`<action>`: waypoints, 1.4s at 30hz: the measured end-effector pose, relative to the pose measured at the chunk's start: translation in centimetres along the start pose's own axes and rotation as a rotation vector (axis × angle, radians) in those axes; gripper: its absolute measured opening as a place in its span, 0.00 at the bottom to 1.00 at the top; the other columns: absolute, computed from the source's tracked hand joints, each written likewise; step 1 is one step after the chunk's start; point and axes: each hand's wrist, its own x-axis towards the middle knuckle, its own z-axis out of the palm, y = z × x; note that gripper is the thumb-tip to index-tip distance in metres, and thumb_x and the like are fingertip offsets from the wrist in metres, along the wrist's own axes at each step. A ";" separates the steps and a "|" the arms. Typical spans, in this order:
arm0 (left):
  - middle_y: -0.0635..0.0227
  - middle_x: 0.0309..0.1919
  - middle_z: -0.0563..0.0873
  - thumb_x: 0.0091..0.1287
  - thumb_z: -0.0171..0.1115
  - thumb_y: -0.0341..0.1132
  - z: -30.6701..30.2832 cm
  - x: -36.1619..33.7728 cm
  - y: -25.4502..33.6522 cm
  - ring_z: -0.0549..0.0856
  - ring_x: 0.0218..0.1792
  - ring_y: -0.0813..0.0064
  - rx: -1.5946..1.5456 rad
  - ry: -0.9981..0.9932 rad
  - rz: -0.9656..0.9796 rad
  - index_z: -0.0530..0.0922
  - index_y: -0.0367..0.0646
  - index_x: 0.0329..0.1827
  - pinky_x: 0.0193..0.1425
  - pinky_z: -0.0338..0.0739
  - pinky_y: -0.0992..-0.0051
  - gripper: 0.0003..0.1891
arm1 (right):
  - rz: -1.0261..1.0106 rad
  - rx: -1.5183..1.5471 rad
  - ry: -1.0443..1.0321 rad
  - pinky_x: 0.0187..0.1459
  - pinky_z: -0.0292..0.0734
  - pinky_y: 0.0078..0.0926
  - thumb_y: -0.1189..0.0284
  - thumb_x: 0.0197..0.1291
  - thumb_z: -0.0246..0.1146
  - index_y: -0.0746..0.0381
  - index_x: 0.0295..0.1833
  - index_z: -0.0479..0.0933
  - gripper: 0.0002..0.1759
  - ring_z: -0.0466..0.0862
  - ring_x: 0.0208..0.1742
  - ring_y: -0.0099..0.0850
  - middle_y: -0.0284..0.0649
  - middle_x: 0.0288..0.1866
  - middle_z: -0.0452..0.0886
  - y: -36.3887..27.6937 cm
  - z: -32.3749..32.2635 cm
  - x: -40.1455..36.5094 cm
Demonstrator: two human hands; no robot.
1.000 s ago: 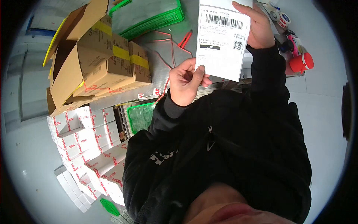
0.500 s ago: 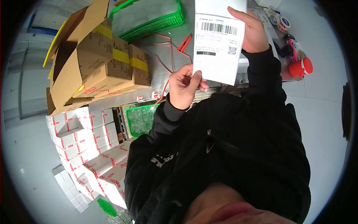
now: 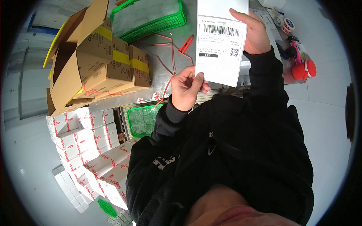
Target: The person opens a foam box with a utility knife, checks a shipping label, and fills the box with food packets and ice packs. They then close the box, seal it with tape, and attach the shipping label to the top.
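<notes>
The shipping label [image 3: 220, 52] is printed and off the printer, and it is held up in the air above the metal table [image 3: 162, 75], between the person's chest and the far edge of the work surface. The left hand [image 3: 186, 92] pinches its lower left corner between thumb and fingers. The right hand [image 3: 254, 34] is closed on the upper right edge, with the thumb across the front. The barcode and the black "COD" bar face the camera, so the label looks to be at the reading or checking stage. It is not stuck to anything, and whether its backing is peeled cannot be told. No parcel lies directly beneath it. The open cardboard boxes [image 3: 109, 64] sit well to the left on the table, beside a green basket [image 3: 158, 22]. A red knife [image 3: 186, 43] lies on the table near the label's left edge, and tape rolls [image 3: 284, 23] rest on the right, none of them touched. Stacked white boxes [image 3: 86, 143] with red tape stand lower left, apart from both hands.
</notes>
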 end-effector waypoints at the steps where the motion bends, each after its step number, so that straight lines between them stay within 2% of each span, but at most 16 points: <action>1: 0.64 0.29 0.84 0.71 0.54 0.26 0.1 0.0 0.1 0.84 0.26 0.77 -0.007 0.006 -0.006 0.77 0.31 0.47 0.29 0.78 0.79 0.08 | 0.000 0.000 -0.002 0.57 0.74 0.33 0.73 0.67 0.53 0.71 0.62 0.68 0.21 0.80 0.57 0.38 0.49 0.57 0.78 0.0 -0.6 0.0; 4: 0.64 0.29 0.84 0.71 0.54 0.26 0.2 0.1 0.0 0.84 0.25 0.77 -0.022 0.025 -0.019 0.77 0.31 0.46 0.29 0.78 0.79 0.07 | -0.003 -0.130 -0.056 0.57 0.75 0.31 0.70 0.71 0.50 0.71 0.60 0.70 0.19 0.81 0.56 0.34 0.45 0.56 0.79 0.1 -2.2 0.0; 7: 0.64 0.28 0.84 0.71 0.53 0.25 0.1 0.0 -0.4 0.83 0.25 0.78 -0.007 0.049 -0.043 0.77 0.31 0.46 0.29 0.78 0.79 0.07 | 0.004 -0.117 -0.010 0.57 0.75 0.32 0.72 0.69 0.52 0.71 0.62 0.68 0.19 0.80 0.57 0.35 0.45 0.57 0.78 0.6 -2.2 0.1; 9: 0.65 0.27 0.83 0.71 0.52 0.24 0.0 0.3 -0.6 0.83 0.25 0.78 -0.004 0.064 -0.067 0.77 0.30 0.46 0.30 0.78 0.79 0.07 | -0.014 -0.052 0.121 0.58 0.74 0.33 0.74 0.67 0.53 0.72 0.63 0.66 0.21 0.79 0.59 0.35 0.47 0.58 0.77 1.2 -2.0 0.2; 12: 0.66 0.29 0.83 0.72 0.52 0.25 -0.4 0.5 -1.6 0.83 0.25 0.79 -0.018 0.063 -0.072 0.77 0.31 0.46 0.30 0.77 0.80 0.07 | 0.031 -0.015 0.099 0.60 0.72 0.34 0.74 0.66 0.57 0.71 0.64 0.65 0.23 0.77 0.59 0.35 0.47 0.59 0.76 1.2 -1.8 0.5; 19: 0.65 0.30 0.83 0.72 0.53 0.26 -0.7 0.5 -2.1 0.83 0.26 0.78 -0.030 0.074 -0.064 0.76 0.31 0.47 0.30 0.77 0.81 0.08 | 0.062 -0.007 0.088 0.59 0.73 0.34 0.74 0.67 0.54 0.72 0.65 0.63 0.23 0.78 0.60 0.36 0.50 0.59 0.75 1.8 -2.1 1.0; 30: 0.64 0.30 0.83 0.71 0.52 0.24 -0.5 1.5 -3.2 0.83 0.25 0.77 -0.021 0.159 -0.087 0.74 0.31 0.51 0.28 0.78 0.80 0.09 | 0.102 0.030 0.100 0.57 0.74 0.32 0.73 0.65 0.58 0.72 0.62 0.67 0.22 0.79 0.57 0.35 0.47 0.56 0.78 3.1 -4.4 2.2; 32: 0.63 0.30 0.84 0.70 0.52 0.23 -0.6 1.8 -3.9 0.83 0.24 0.77 -0.029 0.191 -0.057 0.72 0.31 0.53 0.27 0.78 0.79 0.10 | 0.140 0.018 0.105 0.57 0.73 0.32 0.71 0.66 0.59 0.69 0.67 0.63 0.27 0.78 0.59 0.35 0.47 0.58 0.76 3.5 -6.1 1.7; 34: 0.62 0.30 0.84 0.70 0.52 0.23 -1.1 2.4 -4.8 0.83 0.23 0.76 -0.028 0.256 -0.041 0.72 0.32 0.53 0.26 0.77 0.79 0.10 | 0.076 -0.214 0.192 0.59 0.72 0.31 0.68 0.68 0.57 0.64 0.74 0.55 0.32 0.75 0.62 0.35 0.48 0.63 0.73 3.7 -7.4 1.0; 35: 0.63 0.30 0.84 0.69 0.52 0.23 -1.6 2.7 -5.3 0.83 0.22 0.76 -0.044 0.291 -0.069 0.73 0.32 0.53 0.25 0.77 0.79 0.11 | 0.006 -0.709 0.246 0.64 0.69 0.36 0.63 0.64 0.62 0.61 0.77 0.47 0.42 0.71 0.67 0.42 0.52 0.68 0.68 3.7 -8.3 -0.7; 37: 0.63 0.29 0.83 0.70 0.52 0.24 -3.3 2.9 -7.7 0.82 0.22 0.76 -0.050 0.339 -0.107 0.72 0.31 0.53 0.25 0.77 0.79 0.11 | -0.023 -1.575 0.009 0.68 0.64 0.40 0.60 0.55 0.69 0.61 0.76 0.50 0.49 0.67 0.71 0.48 0.56 0.70 0.65 2.3 -9.0 -4.7; 38: 0.63 0.28 0.83 0.70 0.51 0.24 -4.4 3.0 -9.3 0.82 0.22 0.77 -0.068 0.373 -0.145 0.71 0.30 0.54 0.24 0.77 0.79 0.12 | 0.133 -1.573 -0.144 0.70 0.62 0.41 0.58 0.47 0.74 0.61 0.74 0.55 0.52 0.66 0.71 0.51 0.56 0.70 0.64 2.2 -10.3 -6.7; 39: 0.62 0.26 0.83 0.69 0.52 0.25 -5.5 3.0 -11.3 0.82 0.20 0.76 -0.098 0.407 -0.175 0.71 0.31 0.53 0.22 0.77 0.78 0.11 | 0.263 -1.552 -0.235 0.69 0.62 0.40 0.59 0.45 0.76 0.59 0.72 0.61 0.49 0.68 0.69 0.49 0.53 0.70 0.66 2.7 -12.2 -8.6; 40: 0.62 0.26 0.83 0.69 0.52 0.25 -6.6 2.9 -13.6 0.82 0.20 0.76 -0.106 0.444 -0.164 0.71 0.31 0.53 0.22 0.77 0.78 0.11 | 0.273 -1.475 -0.315 0.69 0.63 0.40 0.62 0.43 0.76 0.59 0.69 0.66 0.46 0.69 0.69 0.48 0.51 0.67 0.70 3.3 -13.9 -10.2; 41: 0.62 0.26 0.83 0.68 0.52 0.25 -7.7 3.0 -16.1 0.82 0.20 0.75 -0.115 0.474 -0.248 0.71 0.33 0.53 0.22 0.77 0.76 0.12 | 0.157 -1.502 -0.422 0.63 0.69 0.39 0.67 0.45 0.73 0.58 0.66 0.70 0.38 0.74 0.64 0.44 0.48 0.61 0.77 3.3 -14.1 -10.8; 42: 0.61 0.25 0.82 0.68 0.53 0.26 -8.7 3.0 -18.5 0.82 0.19 0.73 -0.122 0.498 -0.328 0.71 0.34 0.53 0.21 0.77 0.75 0.12 | 0.199 -1.681 -0.341 0.54 0.72 0.37 0.71 0.49 0.67 0.56 0.63 0.73 0.31 0.79 0.55 0.41 0.43 0.54 0.81 3.3 -13.7 -11.4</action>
